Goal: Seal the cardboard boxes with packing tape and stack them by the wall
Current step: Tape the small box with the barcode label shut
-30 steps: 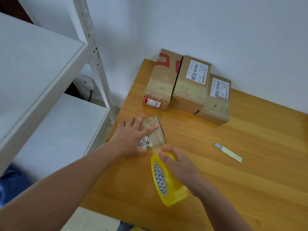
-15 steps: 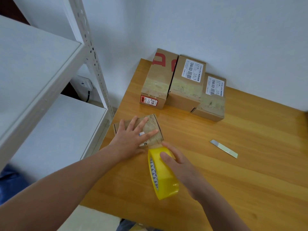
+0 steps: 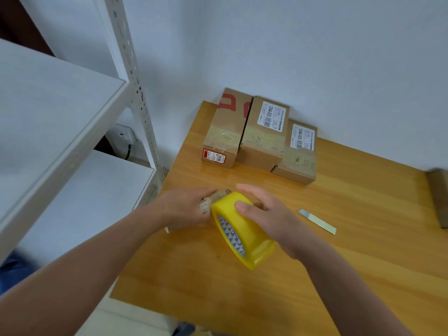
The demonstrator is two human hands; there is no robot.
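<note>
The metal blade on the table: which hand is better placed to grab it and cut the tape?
Probably the right hand. The blade lies on its side, though it first must let go of the tape roll. The left hand holds the small box and would have to reach across.

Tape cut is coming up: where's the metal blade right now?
Head view: the metal blade lies on the wooden table, just right of the right hand gripping the yellow tape roll, apart from both.

Boxes [image 3: 261, 139] behind tape roll [image 3: 244, 231]; blade [image 3: 316, 221] right
</note>
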